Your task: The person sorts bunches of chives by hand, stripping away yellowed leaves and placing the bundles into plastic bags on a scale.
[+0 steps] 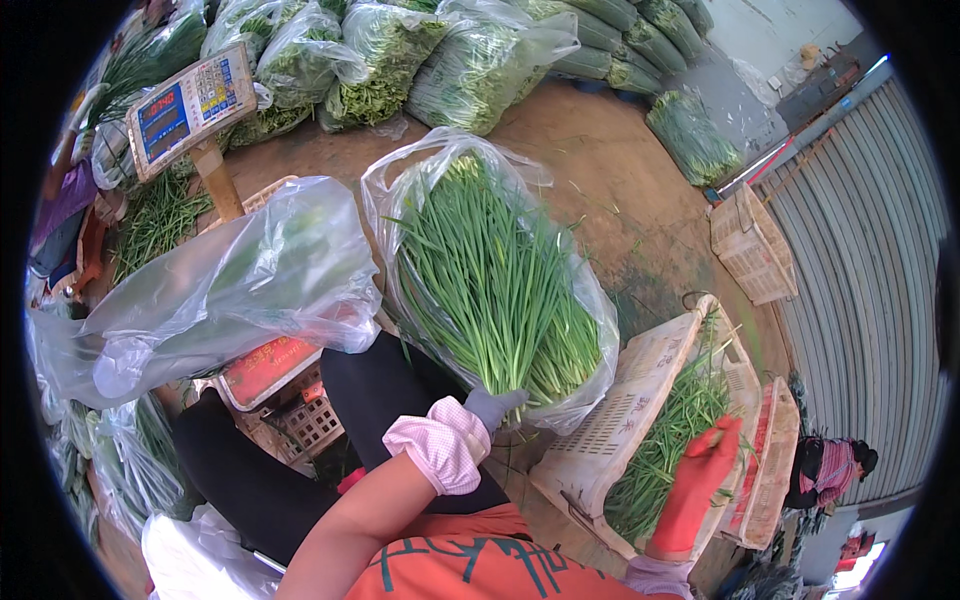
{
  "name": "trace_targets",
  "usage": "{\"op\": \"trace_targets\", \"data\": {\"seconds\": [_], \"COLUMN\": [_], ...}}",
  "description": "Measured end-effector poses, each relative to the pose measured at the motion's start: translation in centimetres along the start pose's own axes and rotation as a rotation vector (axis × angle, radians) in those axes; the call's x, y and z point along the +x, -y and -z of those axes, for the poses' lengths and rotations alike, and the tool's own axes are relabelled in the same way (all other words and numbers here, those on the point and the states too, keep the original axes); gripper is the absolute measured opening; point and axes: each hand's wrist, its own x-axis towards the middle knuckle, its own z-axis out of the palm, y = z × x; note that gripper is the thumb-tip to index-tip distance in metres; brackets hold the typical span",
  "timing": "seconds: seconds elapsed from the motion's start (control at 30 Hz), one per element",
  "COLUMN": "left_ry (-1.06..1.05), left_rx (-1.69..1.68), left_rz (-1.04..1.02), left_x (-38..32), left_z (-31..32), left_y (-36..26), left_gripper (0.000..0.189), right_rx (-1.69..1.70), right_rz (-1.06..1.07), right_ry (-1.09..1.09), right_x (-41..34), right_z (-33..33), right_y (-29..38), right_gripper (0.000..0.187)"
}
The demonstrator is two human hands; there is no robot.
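A clear plastic bag (600, 292) lies spread before me with a large bunch of long green leafy stalks, probably garlic chives (487, 262), in it. My left hand (495, 405), in a grey glove with a pink checked sleeve cuff, grips the pale stem ends at the bag's near edge. My right hand (705, 457), in a red-orange rubber glove, is over a white plastic crate (637, 397) of loose green leaves (675, 427); a few blades lie by its fingers, and whether it grips any is unclear.
At left, a filled plastic bag (247, 277) lies over a red-topped scale (270, 371) with a digital display (191, 109). Bagged greens (382, 67) line the far side. More crates (750, 240) stand at right, near a person (829, 469). Another person (64, 195) is at far left.
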Motion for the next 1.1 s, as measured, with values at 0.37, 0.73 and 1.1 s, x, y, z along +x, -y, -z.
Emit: {"op": "trace_targets", "data": {"seconds": [0.37,0.73,1.1], "left_ry": [0.252,-0.021,-0.048], "left_rx": [-0.239,-0.3,-0.42], "left_rz": [0.098,0.128,0.286], "left_x": [-2.9,0.8,0.6], "left_z": [-1.7,1.1,0.6], "left_y": [-2.9,0.5,-0.6], "left_gripper": [0.029,0.029,0.02], "right_rx": [-0.189,-0.149,0.154], "right_rz": [-0.528,-0.464,-0.7], "right_ry": [0.356,0.237,0.03], "right_x": [-2.8,-3.2,-3.6], "right_z": [-13.9,-17.3,-17.1], "right_y": [-7.7,-15.5,-16.3], "right_gripper": [0.062,0.041,0.055]}}
